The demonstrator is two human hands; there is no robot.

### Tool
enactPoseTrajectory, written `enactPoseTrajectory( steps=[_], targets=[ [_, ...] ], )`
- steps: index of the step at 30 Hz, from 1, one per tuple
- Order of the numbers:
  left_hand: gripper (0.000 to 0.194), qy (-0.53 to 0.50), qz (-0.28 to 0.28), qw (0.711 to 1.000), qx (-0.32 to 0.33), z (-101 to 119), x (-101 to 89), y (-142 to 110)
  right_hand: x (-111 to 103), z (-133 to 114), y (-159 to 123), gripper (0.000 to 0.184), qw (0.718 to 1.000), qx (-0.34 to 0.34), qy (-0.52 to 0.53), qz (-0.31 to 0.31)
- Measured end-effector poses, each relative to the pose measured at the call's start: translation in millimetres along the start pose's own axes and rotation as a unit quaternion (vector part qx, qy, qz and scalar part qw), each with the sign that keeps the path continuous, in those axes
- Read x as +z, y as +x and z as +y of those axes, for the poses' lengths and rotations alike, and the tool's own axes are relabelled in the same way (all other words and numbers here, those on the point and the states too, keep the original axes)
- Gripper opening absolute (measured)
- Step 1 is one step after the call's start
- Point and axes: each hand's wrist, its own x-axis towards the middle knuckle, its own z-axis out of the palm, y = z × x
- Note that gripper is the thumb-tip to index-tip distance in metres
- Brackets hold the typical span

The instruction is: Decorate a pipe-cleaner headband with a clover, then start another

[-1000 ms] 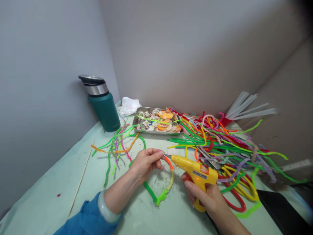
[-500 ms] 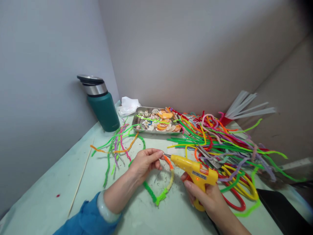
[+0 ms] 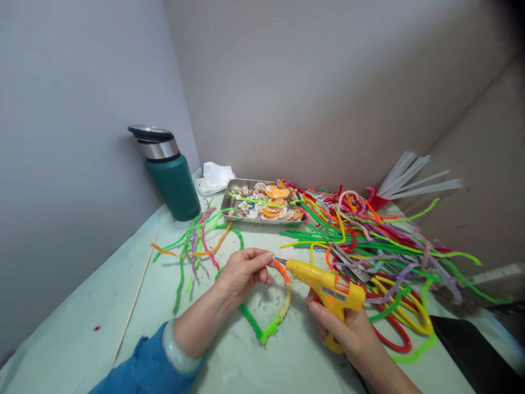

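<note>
A teal bottle with a steel neck and tilted lid is seen at left of centre, near the grey wall. White tissue is placed just beside a metal tray in the centre, in which seashells are held. Loose fuzzy pipe cleaners are scattered below the bottle, near a thin wooden skewer. At right, a multicoloured pipe-cleaner heap is spread, with scissors partly covered by it. Translucent sticks are fanned out above a red holder. A black flat object is cut off at lower right. The pale green tabletop is marked by a red spot at lower left.
</note>
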Motion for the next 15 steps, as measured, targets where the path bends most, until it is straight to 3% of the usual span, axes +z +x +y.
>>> enactPoseTrajectory(
  steps=[15],
  targets=[
    [0.018,0.007,0.003,1.000,-0.003,0.4,-0.7,0.3,0.4,-3.9,-0.5,0.021,0.999,-0.009,-0.041,0.017]
  ],
)
